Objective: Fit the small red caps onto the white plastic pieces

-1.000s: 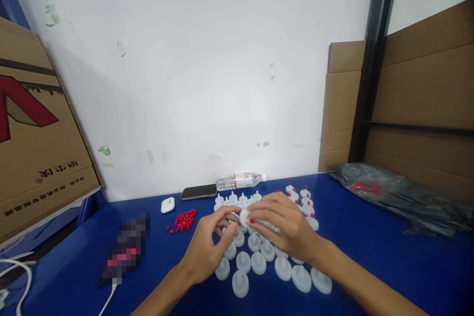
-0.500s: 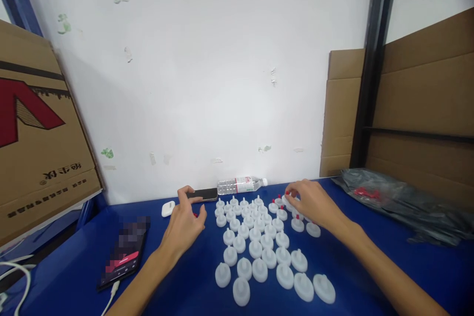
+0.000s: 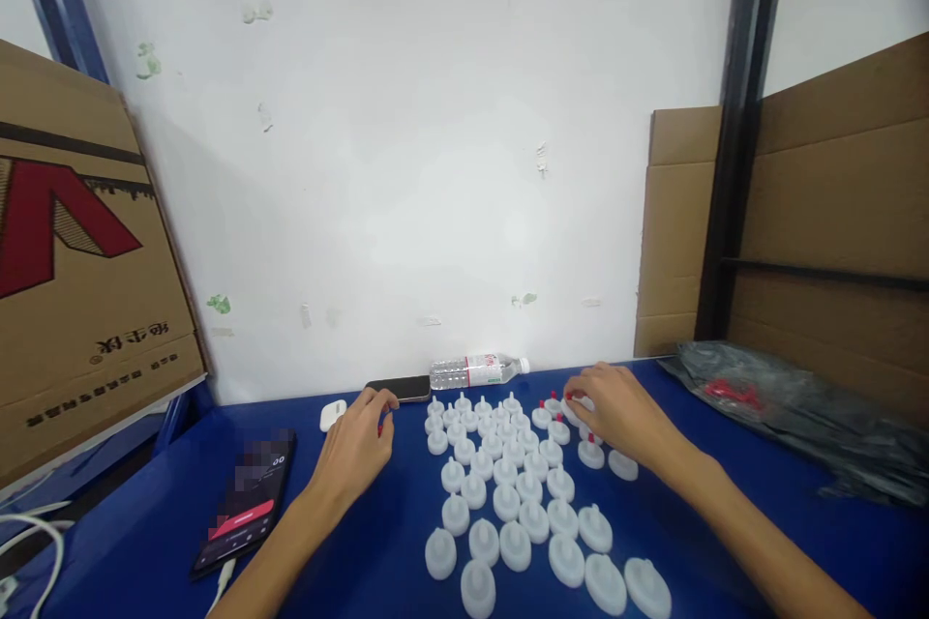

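Observation:
Many translucent white nozzle caps [image 3: 506, 502], round with an upright spout, stand on the blue tabletop [image 3: 392, 542] between my hands. Left of them, my left hand [image 3: 355, 440] hovers with curled fingers, and a bit of small red tip [image 3: 380, 428] shows between thumb and fingers. My right hand [image 3: 616, 409] is at the far right group, where thumb and forefinger pinch a red tip [image 3: 570, 397] on a white cap partly hidden by the fingers. Around it stand several caps fitted with red tips, such as a red-tipped cap [image 3: 590, 451].
A clear water bottle [image 3: 479, 370] and a dark phone [image 3: 399, 390] lie along the wall. A white earbud case [image 3: 332, 414] and a plugged-in phone [image 3: 247, 503] are at left. Grey plastic bag [image 3: 784, 426] with red tips [image 3: 733, 394] lies right. Cardboard boxes [image 3: 94, 309] flank both sides.
My left hand has drawn its fingers closer together around the red tip. My right hand stays at the same cap. The whole view has shifted slightly downward and right.

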### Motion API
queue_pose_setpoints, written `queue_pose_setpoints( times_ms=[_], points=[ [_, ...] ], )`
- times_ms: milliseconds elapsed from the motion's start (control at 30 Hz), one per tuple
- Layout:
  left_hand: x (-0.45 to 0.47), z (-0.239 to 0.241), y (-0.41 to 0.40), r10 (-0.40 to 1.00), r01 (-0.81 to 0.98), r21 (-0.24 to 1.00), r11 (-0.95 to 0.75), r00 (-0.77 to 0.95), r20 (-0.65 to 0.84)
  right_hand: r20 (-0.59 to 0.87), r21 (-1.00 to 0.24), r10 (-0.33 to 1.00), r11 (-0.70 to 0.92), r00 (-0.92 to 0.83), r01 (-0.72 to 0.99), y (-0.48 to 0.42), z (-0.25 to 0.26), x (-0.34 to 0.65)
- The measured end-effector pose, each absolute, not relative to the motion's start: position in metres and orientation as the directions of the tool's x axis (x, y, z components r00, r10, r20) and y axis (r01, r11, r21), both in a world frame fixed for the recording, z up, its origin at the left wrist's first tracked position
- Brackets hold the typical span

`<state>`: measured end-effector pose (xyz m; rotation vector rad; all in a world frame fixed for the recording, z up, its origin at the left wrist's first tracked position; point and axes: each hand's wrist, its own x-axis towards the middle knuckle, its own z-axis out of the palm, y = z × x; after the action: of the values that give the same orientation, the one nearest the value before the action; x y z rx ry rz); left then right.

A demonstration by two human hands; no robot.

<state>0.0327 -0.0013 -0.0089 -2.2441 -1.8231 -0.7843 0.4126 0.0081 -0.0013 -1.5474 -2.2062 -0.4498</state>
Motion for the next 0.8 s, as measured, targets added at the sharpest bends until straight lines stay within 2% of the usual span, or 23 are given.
queue_pose_setpoints(
  times_ms=[133, 367, 533, 700, 800],
  points=[
    [0.026, -0.010, 0.001, 0.927, 0.987, 0.086, -0.137, 0.097, 0.362, 0.446, 0.017, 0.841, 0.333, -0.306, 0.943, 0.012, -0.010, 0.410],
    [0.030, -0.005, -0.006, 0.962, 0.994, -0.014, -0.110, 0.110, 0.252, 0.426, 0.073, 0.874, 0.225, -0.234, 0.972, 0.017, -0.012, 0.418],
    [0.032, -0.006, -0.009, 0.977, 0.995, -0.070, -0.066, 0.079, 0.198, 0.456, 0.046, 0.846, 0.287, -0.275, 0.957, 0.014, -0.010, 0.414],
    [0.029, -0.013, -0.007, 0.976, 0.992, -0.079, -0.097, 0.111, 0.188, 0.422, 0.020, 0.852, 0.335, -0.312, 0.942, 0.013, -0.015, 0.411],
    [0.028, -0.016, -0.005, 0.977, 0.993, -0.052, -0.107, 0.115, 0.180, 0.463, -0.024, 0.841, 0.327, -0.280, 0.945, 0.013, -0.012, 0.414]
  ],
)
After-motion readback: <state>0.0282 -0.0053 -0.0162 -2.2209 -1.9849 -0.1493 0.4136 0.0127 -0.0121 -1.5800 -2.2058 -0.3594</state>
